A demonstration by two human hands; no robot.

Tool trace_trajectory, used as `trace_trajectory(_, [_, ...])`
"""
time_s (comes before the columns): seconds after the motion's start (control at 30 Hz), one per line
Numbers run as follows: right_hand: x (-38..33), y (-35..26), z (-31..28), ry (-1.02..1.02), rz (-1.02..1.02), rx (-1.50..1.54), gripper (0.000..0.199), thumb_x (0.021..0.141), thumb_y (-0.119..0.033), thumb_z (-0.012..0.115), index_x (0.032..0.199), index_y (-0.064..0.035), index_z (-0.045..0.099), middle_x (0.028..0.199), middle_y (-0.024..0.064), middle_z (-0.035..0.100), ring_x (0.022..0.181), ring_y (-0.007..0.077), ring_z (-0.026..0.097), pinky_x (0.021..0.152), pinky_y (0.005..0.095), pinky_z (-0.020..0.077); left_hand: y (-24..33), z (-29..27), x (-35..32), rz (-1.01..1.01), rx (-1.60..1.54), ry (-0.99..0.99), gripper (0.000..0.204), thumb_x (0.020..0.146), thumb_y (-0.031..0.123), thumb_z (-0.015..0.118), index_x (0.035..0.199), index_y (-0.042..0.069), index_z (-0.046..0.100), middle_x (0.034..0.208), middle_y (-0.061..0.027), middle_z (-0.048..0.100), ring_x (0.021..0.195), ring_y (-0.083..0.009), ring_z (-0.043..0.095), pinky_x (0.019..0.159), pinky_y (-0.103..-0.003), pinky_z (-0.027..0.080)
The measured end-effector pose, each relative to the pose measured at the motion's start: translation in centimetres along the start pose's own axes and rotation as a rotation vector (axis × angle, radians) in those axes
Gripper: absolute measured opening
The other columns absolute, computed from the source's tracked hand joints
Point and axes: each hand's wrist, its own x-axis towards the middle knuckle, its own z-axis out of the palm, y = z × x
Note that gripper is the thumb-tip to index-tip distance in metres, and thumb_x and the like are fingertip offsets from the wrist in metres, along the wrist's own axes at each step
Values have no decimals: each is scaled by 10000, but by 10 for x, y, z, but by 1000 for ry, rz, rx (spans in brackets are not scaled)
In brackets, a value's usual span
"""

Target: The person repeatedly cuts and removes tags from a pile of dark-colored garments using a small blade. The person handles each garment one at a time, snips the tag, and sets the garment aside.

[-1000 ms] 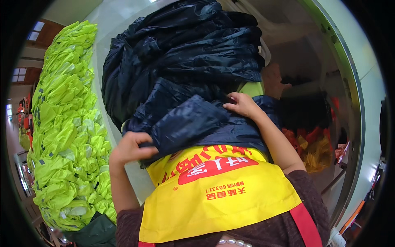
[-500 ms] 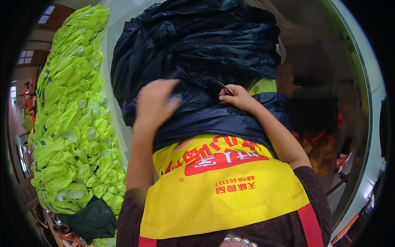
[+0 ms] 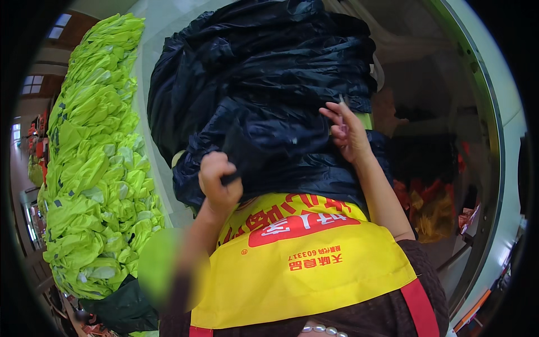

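Observation:
A large heap of shiny dark navy garments (image 3: 269, 62) lies before me, its near part reaching my yellow apron (image 3: 314, 275). My left hand (image 3: 220, 177) is closed in a fist around a fold of navy fabric (image 3: 247, 146) that is pulled up, slightly blurred by motion. At the right side of the heap my right hand (image 3: 351, 135) is raised, palm partly turned up, with the fingers half curled. Small thread snips (image 3: 341, 99) sit in it, only a thin tip and a bit at the palm showing.
A long pile of neon yellow-green garments (image 3: 101, 157) runs along the left, with dark green cloth (image 3: 123, 306) at its near end. To the right, a curved metal-edged table rim (image 3: 497, 140) borders a dark area holding orange and red material (image 3: 432, 208).
My left hand has come down and nearer, closing on the navy fabric and lifting it. My right hand has moved to the right and turned its palm up, still with the snips.

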Motion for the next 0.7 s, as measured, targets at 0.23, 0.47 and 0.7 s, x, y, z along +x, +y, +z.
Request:
trace_trajectory(0.23, [0,-10,-19,-505,89,19,599,750,-407,696,1189,-28,547,1063,59,634,598,31,468,569,145,379,41,15,5,-35,-309,433,264,769,-64,560,861,87,363,868,-104,452,684,-195,513,649,-303,429])
trace_trajectory(0.47, [-43,-28,10,-554,-440,-1029,583,612,-400,798,1025,-21,638,1005,76,650,751,128,582,642,209,438,30,13,-3,-133,-240,405,263,781,-109,523,846,78,350,826,-82,458,664,-152,456,651,-256,379])
trace_trajectory(0.7, [-61,-22,79,-621,-541,-867,446,676,-268,769,1002,-10,609,852,53,620,693,97,551,611,216,424,5,15,26,-214,-388,290,231,766,-97,542,805,74,392,806,-93,518,718,-179,496,721,-263,412])
